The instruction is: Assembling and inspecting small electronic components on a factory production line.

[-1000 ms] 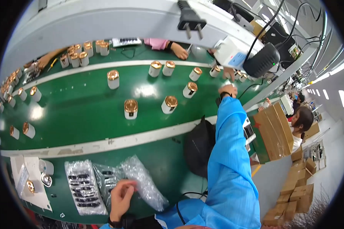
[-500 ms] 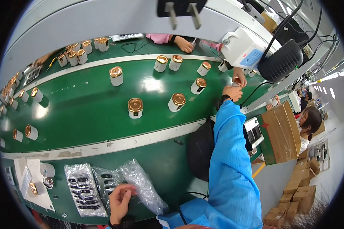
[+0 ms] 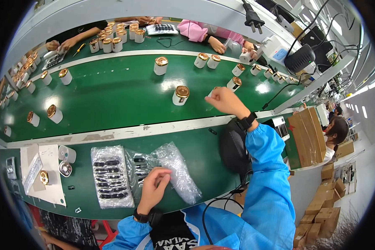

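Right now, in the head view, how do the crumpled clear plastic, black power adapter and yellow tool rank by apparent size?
Largest to smallest:
1. Crumpled clear plastic
2. Black power adapter
3. Yellow tool

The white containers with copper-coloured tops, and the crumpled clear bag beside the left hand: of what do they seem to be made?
The white containers look like satin plastic, being smooth and softly shaded; their tops could be metal or plated plastic, with mirror-like glints. The crumpled clear bag is probably glossy plastic film: transparent, wrinkled.
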`<state>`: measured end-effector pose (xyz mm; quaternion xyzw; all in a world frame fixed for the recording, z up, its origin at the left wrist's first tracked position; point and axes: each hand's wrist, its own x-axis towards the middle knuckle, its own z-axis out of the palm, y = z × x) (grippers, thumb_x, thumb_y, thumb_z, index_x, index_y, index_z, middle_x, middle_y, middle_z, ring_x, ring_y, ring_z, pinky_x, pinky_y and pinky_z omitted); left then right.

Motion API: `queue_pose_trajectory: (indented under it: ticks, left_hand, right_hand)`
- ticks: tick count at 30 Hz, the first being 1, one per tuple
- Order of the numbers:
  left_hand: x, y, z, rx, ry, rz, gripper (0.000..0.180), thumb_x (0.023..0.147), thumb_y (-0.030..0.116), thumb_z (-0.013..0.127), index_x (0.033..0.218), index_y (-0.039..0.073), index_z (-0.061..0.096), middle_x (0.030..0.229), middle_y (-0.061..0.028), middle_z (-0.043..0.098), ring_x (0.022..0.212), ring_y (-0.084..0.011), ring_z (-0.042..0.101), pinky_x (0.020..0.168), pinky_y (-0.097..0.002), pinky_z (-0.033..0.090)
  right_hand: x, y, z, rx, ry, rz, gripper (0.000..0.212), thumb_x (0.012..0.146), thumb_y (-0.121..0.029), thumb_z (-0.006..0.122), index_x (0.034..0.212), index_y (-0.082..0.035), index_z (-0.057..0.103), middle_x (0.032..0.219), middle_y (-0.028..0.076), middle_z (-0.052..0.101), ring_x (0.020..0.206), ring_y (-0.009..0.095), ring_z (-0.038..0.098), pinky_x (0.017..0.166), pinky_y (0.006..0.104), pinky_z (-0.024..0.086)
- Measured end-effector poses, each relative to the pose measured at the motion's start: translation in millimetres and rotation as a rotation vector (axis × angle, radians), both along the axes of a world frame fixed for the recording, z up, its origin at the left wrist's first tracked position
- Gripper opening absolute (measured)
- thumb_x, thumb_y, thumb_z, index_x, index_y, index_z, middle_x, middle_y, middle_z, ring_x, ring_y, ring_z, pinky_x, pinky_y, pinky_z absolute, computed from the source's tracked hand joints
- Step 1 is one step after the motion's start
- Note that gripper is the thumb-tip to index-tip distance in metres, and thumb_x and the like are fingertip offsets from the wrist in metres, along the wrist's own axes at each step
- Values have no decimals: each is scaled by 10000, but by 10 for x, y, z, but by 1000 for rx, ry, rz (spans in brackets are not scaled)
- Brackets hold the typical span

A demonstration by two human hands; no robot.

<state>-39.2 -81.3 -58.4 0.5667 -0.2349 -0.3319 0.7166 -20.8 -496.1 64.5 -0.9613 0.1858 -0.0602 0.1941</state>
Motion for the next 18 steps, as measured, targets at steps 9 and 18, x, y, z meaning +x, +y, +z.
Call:
queue_pose_trajectory:
  ticks: [9,18]
  left_hand:
    - [14,35,-66,-54,-9,-21,163,1055,5,626,1205,-24,682,1192,-82,655,1055,-157,692,938,-289,552]
    - [29,75,-58,-59,42,-6,157,1044,30,662,1189,-13,705,1184,-74,664,1049,-145,693,900,-270,557]
  right_hand:
    - [22,1140,136,45,38,373,299,942,-266,754,797,-21,662,627,116,624,565,286,609,553,406,451]
    - [-171,1182,-491,-127,297,312,190,938,-227,645,884,-52,697,825,174,741,798,423,718,738,532,563]
